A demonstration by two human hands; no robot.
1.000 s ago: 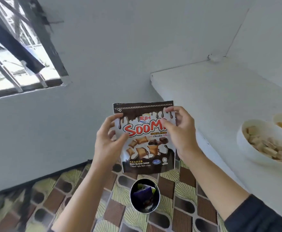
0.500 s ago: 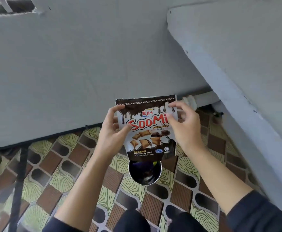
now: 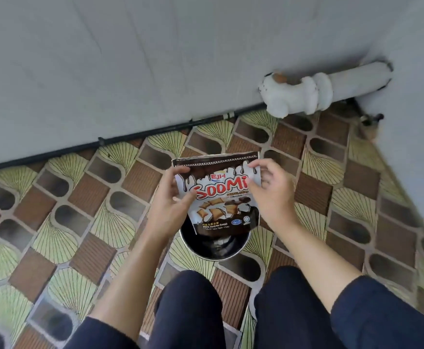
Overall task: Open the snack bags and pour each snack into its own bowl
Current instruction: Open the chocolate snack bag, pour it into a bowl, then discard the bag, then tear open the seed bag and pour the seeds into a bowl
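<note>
A brown and white snack bag (image 3: 218,195) printed "Soomi" is held upright in front of me, its top strip sealed. My left hand (image 3: 173,202) grips its left edge with thumb on the front. My right hand (image 3: 272,195) pinches the upper right corner. Directly below the bag stands a small round bin (image 3: 214,246) with a dark inside; the bag's lower edge hides its far rim. No bowl is in view.
The floor (image 3: 80,222) has patterned brown and green tiles. A grey wall (image 3: 130,59) rises behind, with a black cable along its foot. A white pipe joint (image 3: 299,95) sticks out at the upper right. My dark-trousered legs (image 3: 231,311) fill the bottom.
My view has tilted down from the counter with its bowls to the floor. The bag, still in both hands, has dropped lower and now hangs just over the bin.
</note>
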